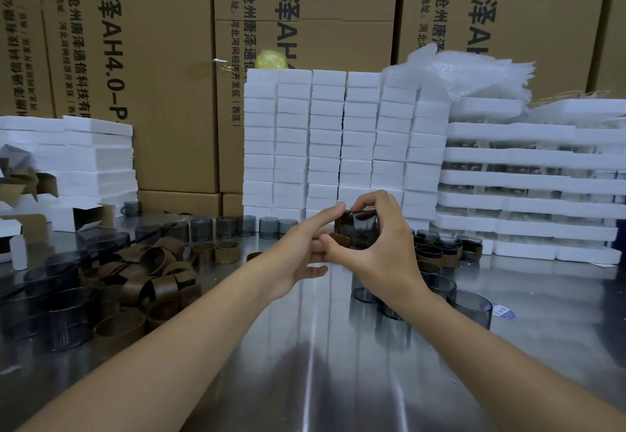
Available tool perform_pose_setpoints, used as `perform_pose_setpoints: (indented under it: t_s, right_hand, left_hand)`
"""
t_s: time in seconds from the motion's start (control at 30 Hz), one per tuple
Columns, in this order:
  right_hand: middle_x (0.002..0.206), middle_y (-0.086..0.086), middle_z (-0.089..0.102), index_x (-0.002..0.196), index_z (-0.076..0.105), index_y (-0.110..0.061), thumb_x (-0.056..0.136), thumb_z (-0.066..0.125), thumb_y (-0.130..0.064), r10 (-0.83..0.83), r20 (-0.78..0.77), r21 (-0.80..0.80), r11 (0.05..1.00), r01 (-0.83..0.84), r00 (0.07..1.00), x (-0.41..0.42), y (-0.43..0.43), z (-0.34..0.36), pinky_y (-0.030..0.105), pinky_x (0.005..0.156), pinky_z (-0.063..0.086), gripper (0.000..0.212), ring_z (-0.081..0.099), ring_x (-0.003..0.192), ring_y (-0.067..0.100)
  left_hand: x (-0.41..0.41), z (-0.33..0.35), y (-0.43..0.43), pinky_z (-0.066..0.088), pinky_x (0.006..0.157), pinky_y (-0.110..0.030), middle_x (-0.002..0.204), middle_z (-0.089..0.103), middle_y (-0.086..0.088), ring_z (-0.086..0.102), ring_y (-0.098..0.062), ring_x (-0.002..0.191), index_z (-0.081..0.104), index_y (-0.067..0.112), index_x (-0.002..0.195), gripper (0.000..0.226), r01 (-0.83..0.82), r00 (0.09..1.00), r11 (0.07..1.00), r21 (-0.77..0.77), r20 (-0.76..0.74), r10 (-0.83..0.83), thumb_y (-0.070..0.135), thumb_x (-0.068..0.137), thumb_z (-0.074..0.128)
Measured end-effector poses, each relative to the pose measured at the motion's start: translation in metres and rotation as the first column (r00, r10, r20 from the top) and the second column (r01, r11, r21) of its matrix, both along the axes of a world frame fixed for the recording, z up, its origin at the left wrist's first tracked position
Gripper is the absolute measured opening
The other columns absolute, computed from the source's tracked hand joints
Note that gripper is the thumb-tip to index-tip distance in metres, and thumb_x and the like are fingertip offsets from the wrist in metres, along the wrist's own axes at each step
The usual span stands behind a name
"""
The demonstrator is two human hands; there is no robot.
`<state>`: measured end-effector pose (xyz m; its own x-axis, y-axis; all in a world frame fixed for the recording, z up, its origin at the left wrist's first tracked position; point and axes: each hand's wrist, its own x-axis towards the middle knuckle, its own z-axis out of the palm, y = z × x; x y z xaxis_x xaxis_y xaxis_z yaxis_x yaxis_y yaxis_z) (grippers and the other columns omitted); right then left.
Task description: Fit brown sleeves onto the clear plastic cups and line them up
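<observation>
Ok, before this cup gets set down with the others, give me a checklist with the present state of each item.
1. Cup held by both hands, left hand and right hand: ok.
2. Brown sleeve on the cup: ok.
3. Sleeve fully seated and straight: cannot tell, fingers cover it.
4. Sleeved cups already grouped at right to join: ok.
5. Bare metal table free for setting down: ok.
6. Loose sleeves in supply at left: ok.

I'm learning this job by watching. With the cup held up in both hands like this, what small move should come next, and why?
Probably push the brown sleeve further along the cup until it sits square. The right hand grips the cup, the left hand presses the sleeve, which seems only partly on. Then it can join the sleeved cups on the right.
</observation>
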<state>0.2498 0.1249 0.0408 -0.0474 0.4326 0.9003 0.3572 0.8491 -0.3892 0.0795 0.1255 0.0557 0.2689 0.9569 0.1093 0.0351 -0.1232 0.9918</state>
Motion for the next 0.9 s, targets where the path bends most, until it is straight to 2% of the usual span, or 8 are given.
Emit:
perform_pose_setpoints:
  t_s: [0.13,0.2,0.33,0.4,0.5,0.6,0.8,0.9]
  right_hand:
    - [0.109,-0.016,0.058,0.108,0.054,-0.037,0.071,0.085,-0.041,0.032,0.005,0.029,0.999,-0.032,0.999,-0.004,0.000,-0.001,0.012,0.086,0.046,0.048,0.064,0.110,0.012]
    - [0.110,-0.016,0.058,0.109,0.055,-0.036,0.070,0.084,-0.037,0.035,0.008,0.029,0.999,-0.035,0.999,-0.006,-0.001,-0.001,0.014,0.087,0.046,0.049,0.064,0.112,0.013]
    - [0.112,-0.017,0.056,0.115,0.052,-0.034,0.073,0.081,-0.045,0.007,0.058,0.044,0.999,-0.010,0.998,-0.003,-0.003,-0.001,0.019,0.088,0.049,0.052,0.063,0.113,0.011]
    - [0.113,-0.019,0.055,0.118,0.050,-0.035,0.074,0.079,-0.049,-0.021,0.094,0.060,0.998,0.016,0.995,-0.001,-0.004,0.000,0.026,0.084,0.054,0.055,0.064,0.106,0.012]
    - [0.112,-0.018,0.058,0.119,0.050,-0.037,0.073,0.079,-0.051,-0.045,0.129,0.073,0.997,0.036,0.991,0.001,-0.006,0.000,0.041,0.074,0.057,0.057,0.066,0.090,0.014]
    - [0.107,-0.015,0.064,0.120,0.053,-0.031,0.073,0.079,-0.051,-0.041,0.146,0.082,0.996,0.029,0.988,0.006,-0.006,0.000,0.043,0.070,0.056,0.057,0.065,0.081,0.016]
    - [0.116,-0.014,0.066,0.126,0.056,-0.023,0.075,0.078,-0.042,0.026,0.142,0.081,0.996,-0.038,0.990,0.011,-0.005,-0.001,0.046,0.084,0.058,0.058,0.071,0.099,0.018]
    - [0.119,-0.014,0.068,0.131,0.055,-0.024,0.077,0.076,-0.038,0.067,0.161,0.053,0.996,-0.077,0.985,0.012,-0.003,-0.004,0.048,0.083,0.060,0.059,0.074,0.099,0.020]
  left_hand:
    - [0.003,0.002,-0.003,0.046,0.086,-0.033,0.094,0.067,-0.001,0.066,-0.011,0.078,0.078,0.022,0.099,0.068,0.035,0.999,0.998,-0.049,0.028,-0.033,0.083,0.072,0.075]
    - [0.004,0.002,-0.004,0.046,0.087,-0.035,0.094,0.069,0.000,0.066,-0.014,0.079,0.079,0.021,0.095,0.064,0.055,0.998,0.996,-0.066,0.046,-0.052,0.081,0.072,0.075]
    - [0.005,0.002,-0.003,0.048,0.091,-0.036,0.102,0.077,-0.001,0.066,-0.015,0.091,0.082,0.023,0.096,0.062,0.048,0.997,0.998,-0.039,0.059,-0.046,0.080,0.074,0.072]
    - [0.007,0.002,-0.002,0.049,0.094,-0.036,0.106,0.079,-0.001,0.067,-0.014,0.094,0.084,0.025,0.096,0.059,0.053,0.998,0.999,-0.012,0.042,-0.052,0.079,0.078,0.067]
    - [0.008,0.002,-0.004,0.050,0.091,-0.036,0.104,0.080,0.001,0.069,-0.011,0.088,0.083,0.028,0.090,0.052,0.089,0.996,0.996,-0.008,0.021,-0.089,0.076,0.081,0.064]
    - [0.006,0.005,-0.006,0.051,0.090,-0.034,0.106,0.079,0.001,0.067,-0.012,0.089,0.082,0.029,0.091,0.050,0.117,0.993,0.993,-0.005,-0.014,-0.117,0.074,0.083,0.062]
    - [0.006,0.008,-0.009,0.051,0.106,-0.042,0.123,0.079,-0.001,0.069,-0.016,0.107,0.081,0.031,0.113,0.056,0.141,0.986,0.989,0.040,-0.098,-0.136,0.074,0.092,0.052]
    - [0.007,0.007,-0.009,0.051,0.111,-0.049,0.122,0.079,-0.001,0.071,-0.017,0.111,0.078,0.039,0.108,0.046,0.141,0.982,0.988,0.068,-0.140,-0.131,0.073,0.094,0.051]
